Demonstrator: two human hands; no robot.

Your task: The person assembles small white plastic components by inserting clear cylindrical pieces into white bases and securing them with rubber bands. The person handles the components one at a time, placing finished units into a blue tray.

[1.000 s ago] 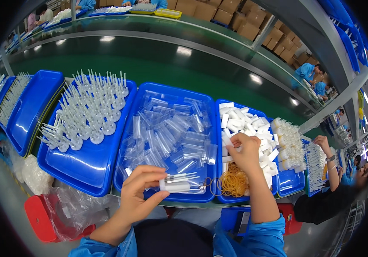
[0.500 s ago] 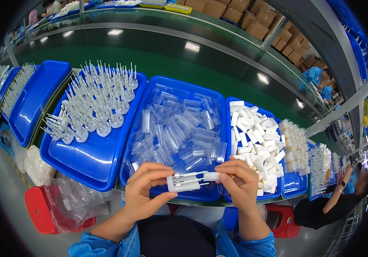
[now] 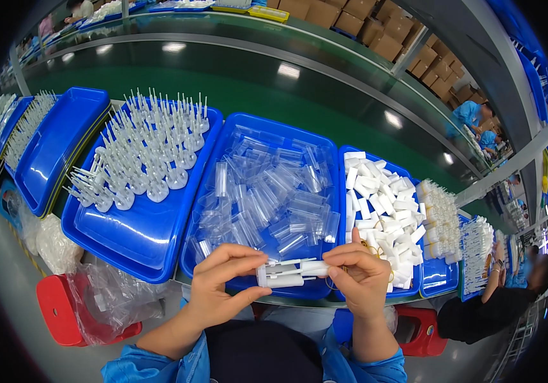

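Observation:
My left hand (image 3: 219, 287) pinches the round base of a white plastic part with several thin prongs (image 3: 283, 280), holding it sideways. White sleeves cover some prongs. My right hand (image 3: 360, 276) grips another white sleeve (image 3: 314, 268) between thumb and fingers, in line with a prong; my fingers hide its far end. Both hands are over the near edge of a blue tray (image 3: 191, 210) of clear plastic tubes (image 3: 270, 198). Just right of it, a blue tray holds a heap of white sleeves (image 3: 382, 201). Thin yellowish loops show around my right hand.
At left, a blue tray (image 3: 117, 246) carries upright pronged parts (image 3: 149, 153); stacked blue trays (image 3: 60, 150) stand beyond it. A green conveyor belt (image 3: 223, 76) runs behind. Red stools (image 3: 60, 313) flank me. A co-worker (image 3: 478, 300) sits at right.
My right hand has come slightly closer to my left, and the sleeve now sits further along the prong. My right index finger has shifted. The co-worker's arm at right has moved.

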